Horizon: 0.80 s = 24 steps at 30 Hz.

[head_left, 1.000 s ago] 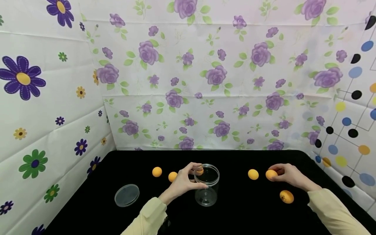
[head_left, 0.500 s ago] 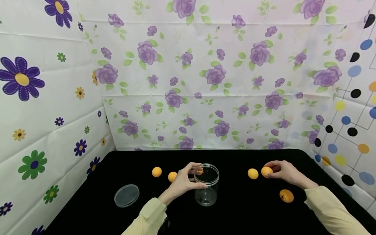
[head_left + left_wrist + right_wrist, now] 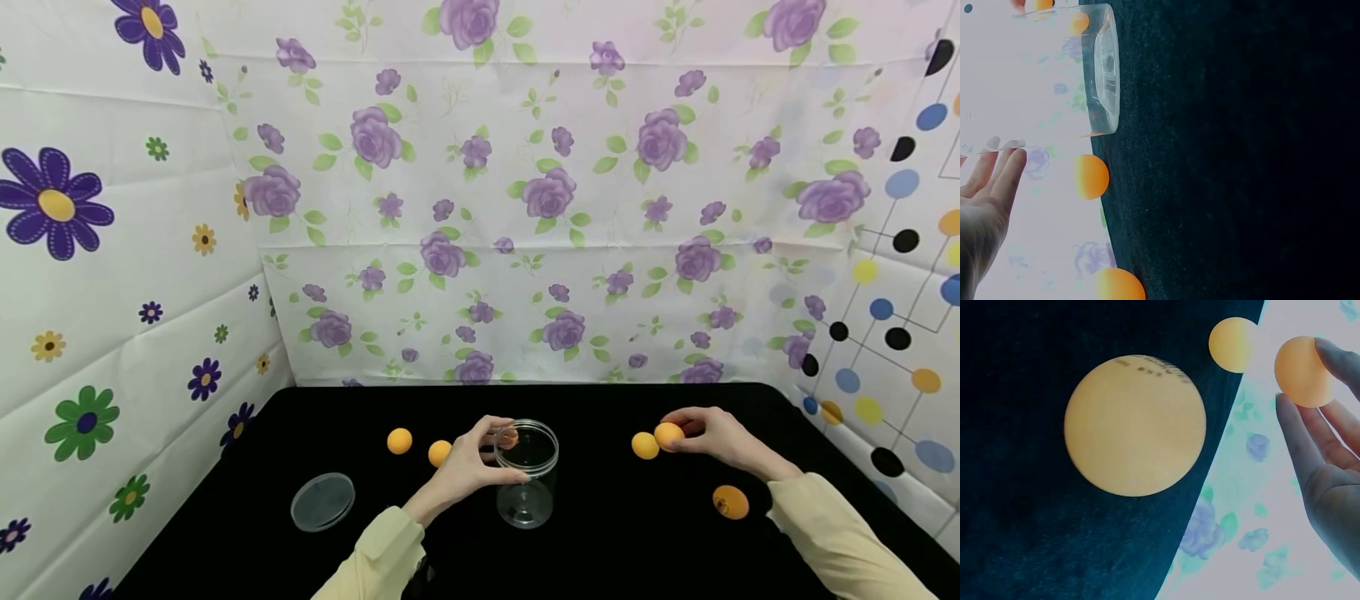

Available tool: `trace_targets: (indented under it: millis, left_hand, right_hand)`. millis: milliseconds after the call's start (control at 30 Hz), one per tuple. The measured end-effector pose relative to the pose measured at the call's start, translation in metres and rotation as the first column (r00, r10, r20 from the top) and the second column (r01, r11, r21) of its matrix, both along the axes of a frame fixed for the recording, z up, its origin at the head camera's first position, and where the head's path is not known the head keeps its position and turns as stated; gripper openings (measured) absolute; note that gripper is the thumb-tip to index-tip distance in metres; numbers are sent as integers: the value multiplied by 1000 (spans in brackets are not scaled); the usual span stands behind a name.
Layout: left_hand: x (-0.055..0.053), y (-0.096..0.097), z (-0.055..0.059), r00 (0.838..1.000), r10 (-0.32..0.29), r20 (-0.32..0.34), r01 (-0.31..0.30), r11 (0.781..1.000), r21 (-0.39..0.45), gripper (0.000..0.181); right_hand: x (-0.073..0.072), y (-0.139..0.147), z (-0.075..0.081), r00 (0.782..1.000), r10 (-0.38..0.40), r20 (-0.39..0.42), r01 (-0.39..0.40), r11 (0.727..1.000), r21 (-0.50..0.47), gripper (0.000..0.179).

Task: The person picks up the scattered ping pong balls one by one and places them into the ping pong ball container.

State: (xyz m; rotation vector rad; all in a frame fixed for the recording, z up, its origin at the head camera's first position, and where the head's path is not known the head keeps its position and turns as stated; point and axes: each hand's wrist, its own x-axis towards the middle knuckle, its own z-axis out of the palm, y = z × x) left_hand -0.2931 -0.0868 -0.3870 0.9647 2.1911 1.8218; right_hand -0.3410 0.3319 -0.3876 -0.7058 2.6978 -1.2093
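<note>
My left hand (image 3: 472, 458) grips a clear plastic jar (image 3: 527, 500) near its uncovered rim, thumb on the near side. The jar stands upright. In the left wrist view the fingers (image 3: 1013, 172) lie against its wall. Out to the right, my right hand (image 3: 716, 437) pinches an orange table tennis ball (image 3: 669, 437) between thumb and fingertips, as the right wrist view also shows. Right beside that ball, a second orange ball (image 3: 645, 446) overlaps it slightly in the head view. Closer to me lies a ball with dark print (image 3: 731, 502), large in the right wrist view.
Left of the jar are two more orange balls, one (image 3: 400, 441) farther out and one (image 3: 439, 453) partly behind the left hand. A round translucent lid (image 3: 322, 502) lies at the left on the black-covered table (image 3: 615, 550). Patterned cloth walls (image 3: 555, 275) enclose the back and sides.
My right hand has moved left with the pinched ball, bringing it up beside the neighbouring ball. The left hand and jar have stayed in place.
</note>
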Motion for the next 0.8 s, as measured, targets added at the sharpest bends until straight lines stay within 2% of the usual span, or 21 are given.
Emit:
trace_targets:
  millis: [133,367,800]
  left_hand:
    - [0,0,0,1000,-20,14,20,1000,16,63]
    - [0,-1,2,1000,-22,0,22,1000,-18,62]
    - [-1,-1,0,999,-44,7,44,999,7,62]
  right_hand:
    - [0,-4,5,1000,3,8,-3,1000,-8,45]
    - [0,-10,9,1000,29,-4,-29,999,-13,45]
    - [-2,-29,13,996,83,11,-83,995,-59,44]
